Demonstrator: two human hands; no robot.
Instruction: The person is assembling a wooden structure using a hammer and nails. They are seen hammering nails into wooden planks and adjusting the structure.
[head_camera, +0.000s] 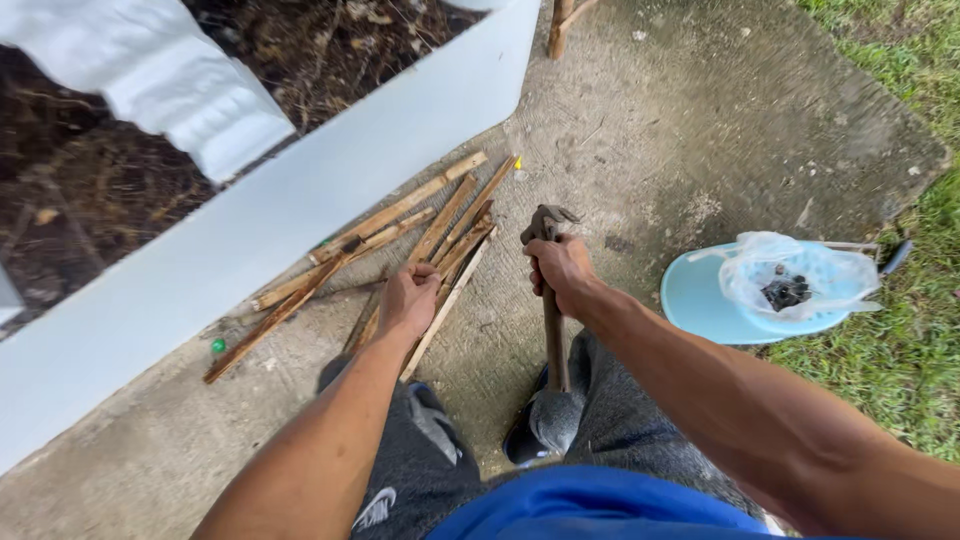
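Thin brown wooden sticks (400, 245), split and uneven in length, lie in a loose fan on the grey concrete floor (640, 130), just beside the slanted white wall edge (300, 200) that borders a bed of dark soil and dry leaves. The left hand (408, 298) is closed around the near ends of a few of these sticks, fingers curled over them, at the end of the fan farthest from the white wall edge. The right hand (560, 272) is near it, farther again from the wall edge, wrapped in a fist around the upper part of an upright claw hammer with a rusty metal head and wooden handle (551, 300); the claw head shows just above the fist and the handle runs down between the person's knees, in grey trousers. The hammer stands apart from the sticks, not touching them. Well away from the white wall edge, where the concrete meets the grass, sits a round light blue plastic lid or basin (695, 300), and on it rests a crumpled clear plastic bag (790, 270) holding a small clump of dark pieces, too small to identify. A small green cap (217, 346) lies on the concrete close to the wall edge.
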